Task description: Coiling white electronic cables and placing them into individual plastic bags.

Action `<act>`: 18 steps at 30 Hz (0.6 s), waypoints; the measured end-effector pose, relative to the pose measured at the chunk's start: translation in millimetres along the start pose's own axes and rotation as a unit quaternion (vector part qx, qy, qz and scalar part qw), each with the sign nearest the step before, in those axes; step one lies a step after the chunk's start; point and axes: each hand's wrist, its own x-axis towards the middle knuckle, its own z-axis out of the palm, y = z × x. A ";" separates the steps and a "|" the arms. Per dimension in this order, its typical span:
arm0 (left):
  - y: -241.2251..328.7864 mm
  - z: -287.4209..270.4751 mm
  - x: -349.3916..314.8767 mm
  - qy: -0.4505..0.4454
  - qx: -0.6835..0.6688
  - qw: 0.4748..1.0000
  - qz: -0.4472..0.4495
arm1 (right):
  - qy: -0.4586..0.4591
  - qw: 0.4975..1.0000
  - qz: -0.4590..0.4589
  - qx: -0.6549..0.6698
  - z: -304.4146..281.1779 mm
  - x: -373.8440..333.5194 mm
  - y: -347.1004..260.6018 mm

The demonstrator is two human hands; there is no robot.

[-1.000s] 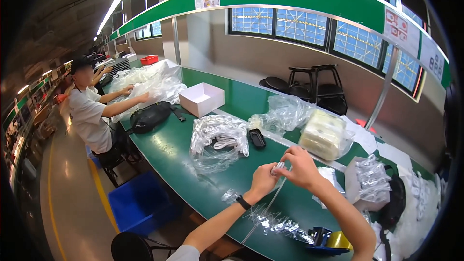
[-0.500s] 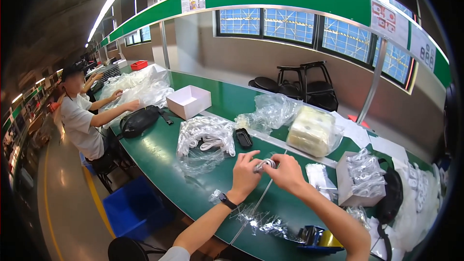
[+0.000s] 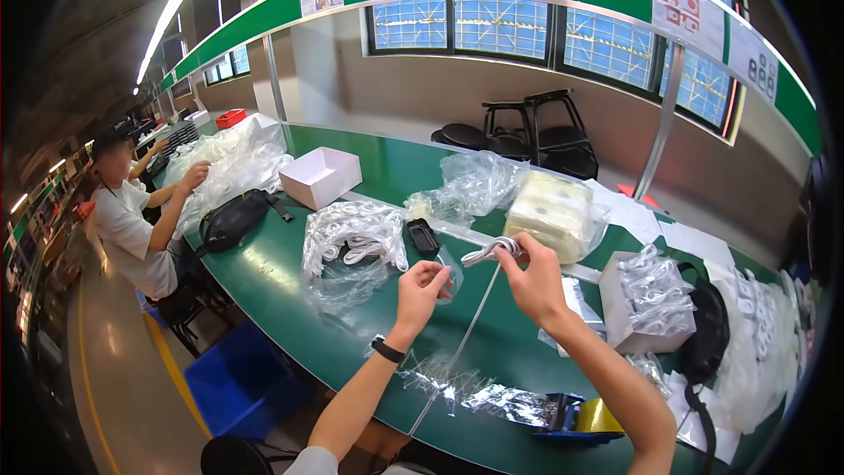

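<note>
Right hand (image 3: pixel 538 281) pinches a white cord (image 3: pixel 483 252), looped but unbagged, inside the bench's (image 3: pixel 519 361) near edge; the left hand (image 3: pixel 417 295), apart, pinches perhaps a clear bag (image 3: pixel 453 274). More cords (image 3: pixel 356 231) lie heaped; packets (image 3: pixel 655 290) fill a box (image 3: pixel 614 308) toward the right edge.

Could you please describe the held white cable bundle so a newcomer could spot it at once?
On the long green table, find the yellowish plastic-wrapped stack. At its lower left in the picture, the right hand pinches the white cable bundle. Unlike the pile of white cables farther left, which lies on the table, this one is in the hand.
</note>
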 end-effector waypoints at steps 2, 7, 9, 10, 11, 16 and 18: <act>4.8 2.0 -1.9 -0.003 0.010 1.000 0.015 | 0.004 0.999 0.016 0.032 -2.2 1.9 2.8; 15.1 6.2 -7.0 -0.012 0.031 0.997 0.073 | -0.009 0.990 0.081 0.119 -5.9 10.4 10.6; 16.8 7.0 -8.2 -0.013 0.057 0.994 0.088 | -0.012 0.983 0.105 0.152 -6.9 15.0 13.0; 17.7 7.4 -8.9 -0.013 0.055 0.994 0.095 | -0.011 0.975 0.124 0.185 -6.9 17.5 14.3; 19.1 8.7 -9.2 -0.013 0.054 0.993 0.101 | -0.010 0.965 0.142 0.219 -7.1 19.8 15.6; 29.0 15.2 -13.2 -0.012 0.065 0.992 0.105 | -0.019 0.963 0.143 0.228 -11.3 25.3 20.4; 31.2 12.6 -15.5 -0.010 0.081 0.991 0.108 | -0.035 0.964 0.134 0.226 -9.0 26.0 18.4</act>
